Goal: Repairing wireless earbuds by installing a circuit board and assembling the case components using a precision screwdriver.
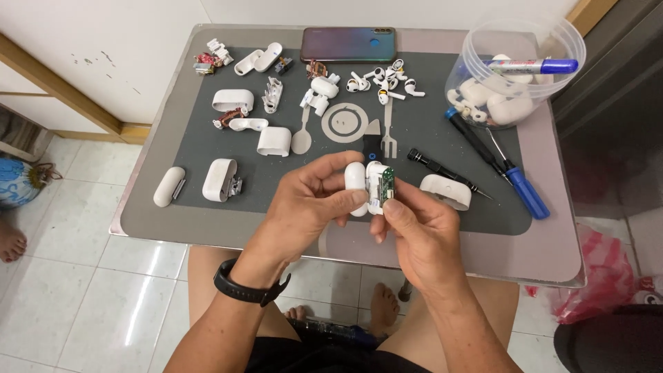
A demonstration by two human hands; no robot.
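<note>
Head view is all I have, so I work from it alone. My left hand (pixel 314 200) grips a white earbud charging case (pixel 358 185) by its rounded shell, thumb across the front and fingers curled behind. My right hand (pixel 414 231) pinches the case's inner frame, where a small green circuit board (pixel 387 183) stands exposed on the right side. Both hands are clenched on the same piece, held just above the near edge of the grey work mat (pixel 207 148) on the desk (pixel 552 242).

As I judge it, the shell and the inner frame are being worked apart or together, and the care lies in the board: I would keep my right fingertips on the white plastic edges, not on the green face, and move straight along the case's length without twisting. The left grip should stay firm but not squeeze the shell out of shape.

Just beside my right hand lie another white case half (pixel 445 191), a black screwdriver (pixel 445 173) and a blue-handled screwdriver (pixel 521 183). Loose earbuds (pixel 383 81) sit well apart, further back.
</note>
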